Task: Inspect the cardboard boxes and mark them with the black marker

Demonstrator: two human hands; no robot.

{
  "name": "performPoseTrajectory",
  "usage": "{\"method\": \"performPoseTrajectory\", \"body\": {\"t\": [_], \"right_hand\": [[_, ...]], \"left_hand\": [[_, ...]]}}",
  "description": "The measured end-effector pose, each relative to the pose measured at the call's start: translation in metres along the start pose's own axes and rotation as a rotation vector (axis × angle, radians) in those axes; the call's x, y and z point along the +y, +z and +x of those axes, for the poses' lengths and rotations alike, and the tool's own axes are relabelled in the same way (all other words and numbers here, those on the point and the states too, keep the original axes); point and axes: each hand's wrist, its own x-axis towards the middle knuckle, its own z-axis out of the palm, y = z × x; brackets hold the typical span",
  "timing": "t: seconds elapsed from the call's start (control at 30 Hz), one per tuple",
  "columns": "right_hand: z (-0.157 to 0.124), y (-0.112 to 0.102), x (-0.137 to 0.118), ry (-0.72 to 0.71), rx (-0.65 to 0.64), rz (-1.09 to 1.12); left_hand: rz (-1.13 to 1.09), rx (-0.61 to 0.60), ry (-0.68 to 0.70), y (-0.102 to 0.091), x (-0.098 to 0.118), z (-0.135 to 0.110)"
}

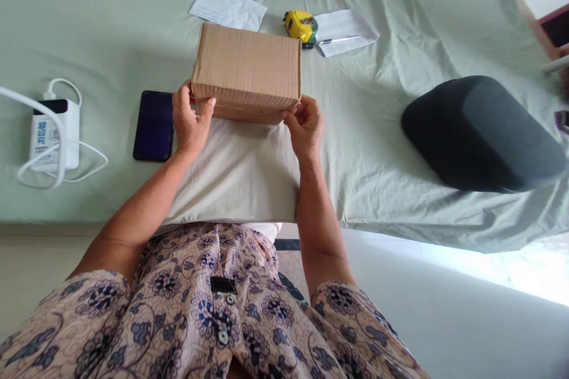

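A closed brown cardboard box [246, 68] rests on a white cloth [240, 174] laid over a pale green sheet [111, 18]. My left hand [190, 124] grips the box's near left corner, thumb on the front face and fingers curled round the side. My right hand [304, 127] pinches the near right corner, fingers closed on the lower edge. Both forearms reach in from the bottom of the view.
A dark phone [154, 125] lies left of the box, a white power bank with cable [54, 133] further left. Behind the box are a yellow tape measure [301, 25], a pen on paper [344, 32], another paper [227, 7]. A dark cushion [482, 133] sits right.
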Motion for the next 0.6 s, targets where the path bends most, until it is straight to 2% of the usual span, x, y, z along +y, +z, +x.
{"method": "performPoseTrajectory", "body": {"t": [0.13,0.33,0.47,0.6], "right_hand": [[-0.003,0.0,-0.004,0.118,-0.042,-0.176],[-0.009,0.006,0.0,0.084,-0.078,-0.423],[-0.009,0.007,0.0,0.077,-0.048,-0.403],[-0.008,0.007,-0.01,0.07,-0.008,-0.33]], "left_hand": [[0.072,-0.038,-0.02,0.003,-0.015,0.002],[0.122,-0.087,-0.026,0.004,-0.025,0.001],[0.14,-0.148,-0.061,0.004,-0.028,0.003],[0.106,-0.132,-0.047,0.002,-0.022,0.006]]}}
